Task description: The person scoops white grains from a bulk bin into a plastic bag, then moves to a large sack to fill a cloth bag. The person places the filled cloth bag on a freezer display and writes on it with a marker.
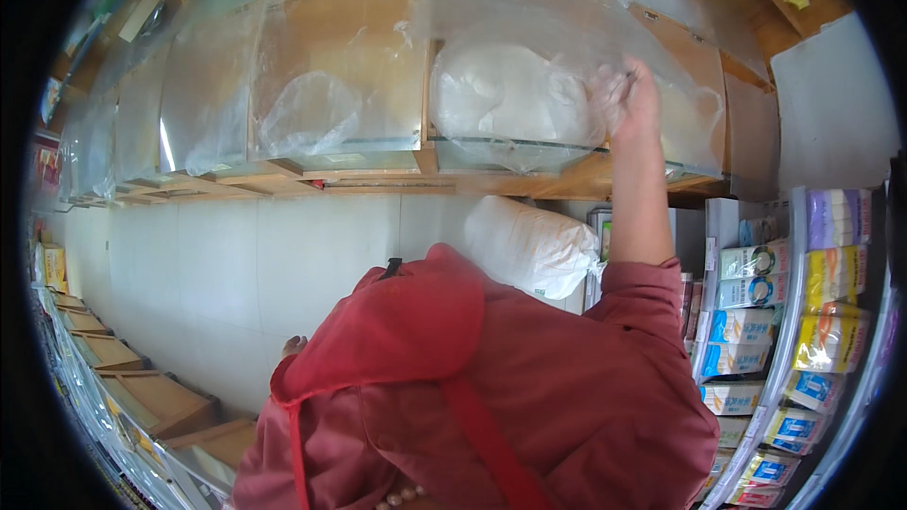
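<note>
My right hand (633, 100) is over the right side of a wooden bin, against clear plastic film (680, 88). Motion blurs its fingers, so whether they grip the film or only touch it is unclear. Just left of this hand, a white mass that looks like powder (506, 92) lies under or inside clear plastic in the bin. My left hand (294, 346) hangs low beside the red apron (418, 326). Only a small part of it shows past my sleeve, and its fingers are mostly hidden.
Wooden bins with clear covers (340, 71) run along the front. A stuffed white sack (531, 244) stands on the pale floor (205, 262) beneath them. Shelves of packaged paper goods (751, 326) rise at right. More wooden bins (152, 397) line the lower left.
</note>
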